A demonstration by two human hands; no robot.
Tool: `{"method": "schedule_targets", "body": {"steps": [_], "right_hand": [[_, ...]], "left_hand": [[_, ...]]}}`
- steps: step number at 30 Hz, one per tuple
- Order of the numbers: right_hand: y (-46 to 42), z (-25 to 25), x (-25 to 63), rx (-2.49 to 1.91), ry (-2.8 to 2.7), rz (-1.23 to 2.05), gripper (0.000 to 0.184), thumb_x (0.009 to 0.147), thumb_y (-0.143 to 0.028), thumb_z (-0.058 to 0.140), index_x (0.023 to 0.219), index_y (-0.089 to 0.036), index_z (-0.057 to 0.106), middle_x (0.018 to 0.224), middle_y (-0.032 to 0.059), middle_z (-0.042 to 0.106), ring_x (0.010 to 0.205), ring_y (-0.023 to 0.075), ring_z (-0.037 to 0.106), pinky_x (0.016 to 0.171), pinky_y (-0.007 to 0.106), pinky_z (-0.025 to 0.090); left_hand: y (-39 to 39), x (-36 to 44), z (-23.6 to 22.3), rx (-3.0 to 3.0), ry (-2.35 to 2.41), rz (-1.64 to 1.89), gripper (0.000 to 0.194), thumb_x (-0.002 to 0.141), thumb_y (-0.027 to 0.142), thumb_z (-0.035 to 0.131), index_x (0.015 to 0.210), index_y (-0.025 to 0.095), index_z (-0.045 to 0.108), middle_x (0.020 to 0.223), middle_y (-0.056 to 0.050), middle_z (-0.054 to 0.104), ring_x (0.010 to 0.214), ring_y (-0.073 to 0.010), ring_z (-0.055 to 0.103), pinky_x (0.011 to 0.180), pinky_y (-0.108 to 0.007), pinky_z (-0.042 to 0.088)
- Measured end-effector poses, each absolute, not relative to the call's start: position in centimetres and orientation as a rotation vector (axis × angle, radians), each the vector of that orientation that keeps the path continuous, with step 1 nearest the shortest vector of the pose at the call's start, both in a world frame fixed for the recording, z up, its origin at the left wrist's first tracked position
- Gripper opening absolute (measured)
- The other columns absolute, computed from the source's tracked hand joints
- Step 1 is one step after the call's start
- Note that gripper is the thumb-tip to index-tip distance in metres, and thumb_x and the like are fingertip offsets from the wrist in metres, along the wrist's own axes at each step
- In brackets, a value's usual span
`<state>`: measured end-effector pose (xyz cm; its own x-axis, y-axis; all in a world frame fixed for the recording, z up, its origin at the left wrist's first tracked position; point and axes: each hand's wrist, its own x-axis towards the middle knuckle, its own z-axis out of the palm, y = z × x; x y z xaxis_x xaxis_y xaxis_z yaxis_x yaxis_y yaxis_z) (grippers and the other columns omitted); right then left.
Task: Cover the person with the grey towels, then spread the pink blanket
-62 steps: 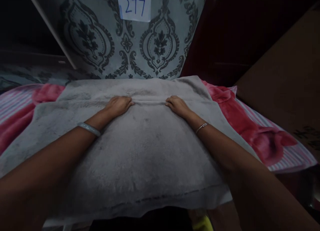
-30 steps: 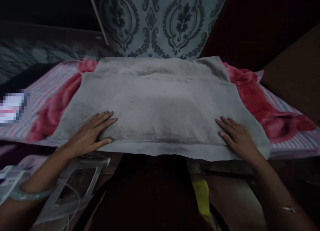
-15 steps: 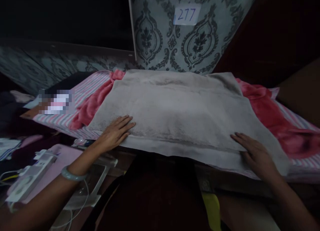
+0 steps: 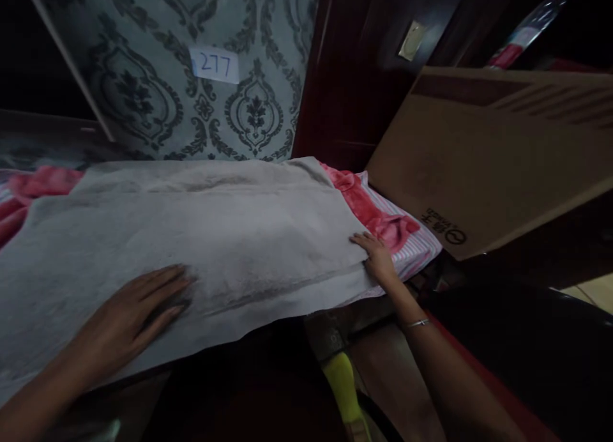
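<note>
A grey plush cloth [image 4: 230,231], its lower part folded up in a wide flap, lies spread before me. My left hand [image 4: 131,317] rests flat on its left part, fingers stretched out and a little blurred. At the right end, my right hand [image 4: 376,257] lies on the cloth's edge with fingers extended. Red fluffy fabric [image 4: 354,196] shows from under the cloth at the right, and more of it at the far left. Beneath that is a pink-and-white striped cover [image 4: 416,247].
A large cardboard box [image 4: 502,154] leans at the right, with a bottle [image 4: 531,33] behind it. Patterned wallpaper [image 4: 205,122] bears a paper label [image 4: 214,65] reading 277. A dark red door [image 4: 349,78] stands beside it. Something yellow-green [image 4: 342,378] is below the front edge.
My view has swung to the right, bringing in the cardboard box and door. Both hands stay on the grey cloth; the right one is now at its right edge beside the red fabric.
</note>
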<state>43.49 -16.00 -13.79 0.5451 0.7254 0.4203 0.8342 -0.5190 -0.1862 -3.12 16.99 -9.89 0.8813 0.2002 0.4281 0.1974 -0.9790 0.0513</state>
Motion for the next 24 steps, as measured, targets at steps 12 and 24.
{"method": "schedule_targets", "body": {"steps": [12,24], "right_hand": [[-16.8,-16.6,45.3,-2.246,-1.226,-0.319,0.089,0.054,-0.002,0.045,0.139,-0.021,0.063,0.147,0.0056,0.058,0.146,0.0277,0.04,0.122,0.058,0.03],[-17.8,-9.5,43.4,-2.0,-1.334,0.008,0.046,0.085,-0.021,0.047,0.126,-0.023,0.071,0.131,0.0098,0.068,0.123,0.0274,0.062,0.109,0.049,0.047]], "left_hand": [[14.3,9.2,-7.9,2.97,0.132,0.216,0.045,0.1,0.042,0.037,0.13,0.028,0.068,0.141,-0.008,0.064,0.128,-0.0282,0.061,0.108,-0.047,0.051],[8.1,23.4,-8.7,2.717,-0.609,0.142,0.043,0.1,0.036,0.043,0.139,0.028,0.059,0.146,-0.008,0.058,0.138,-0.0256,0.048,0.116,-0.044,0.037]]}}
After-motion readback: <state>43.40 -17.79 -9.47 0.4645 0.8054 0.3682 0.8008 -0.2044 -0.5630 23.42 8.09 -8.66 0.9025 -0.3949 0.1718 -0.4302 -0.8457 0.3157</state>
